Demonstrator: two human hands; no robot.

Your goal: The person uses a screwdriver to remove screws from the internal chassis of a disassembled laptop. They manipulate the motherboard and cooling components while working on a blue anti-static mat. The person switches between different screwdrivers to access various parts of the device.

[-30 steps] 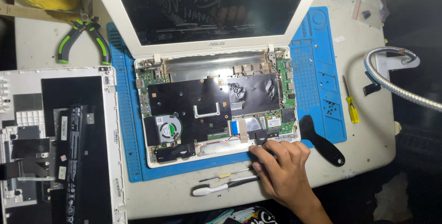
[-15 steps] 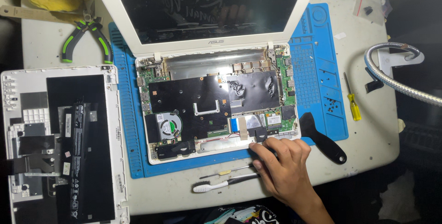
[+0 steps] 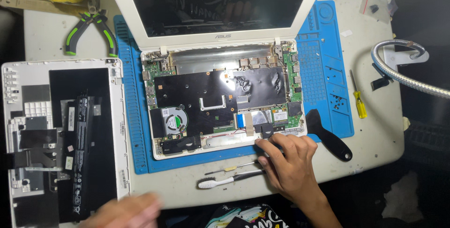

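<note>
White table (image 3: 187, 188): right hand (image 3: 288, 162) touching laptop (image 3: 220, 108).

A blurred left hand (image 3: 124, 211) has entered at the bottom edge.

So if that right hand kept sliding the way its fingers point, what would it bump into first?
The right hand points up toward the screen, fingertips already at the opened laptop's front edge. Going on, it would probably meet the black speaker module first; depth is hard to judge.

Tight squeeze along the front edge

The right hand (image 3: 288, 162) blocks the open laptop's (image 3: 220, 106) near-right corner; toothbrush (image 3: 229, 179) and black pry tool (image 3: 328, 134) crowd either side; bare table (image 3: 375, 134) sits farther right; the removed bottom cover (image 3: 61, 134) fills the left.
</note>
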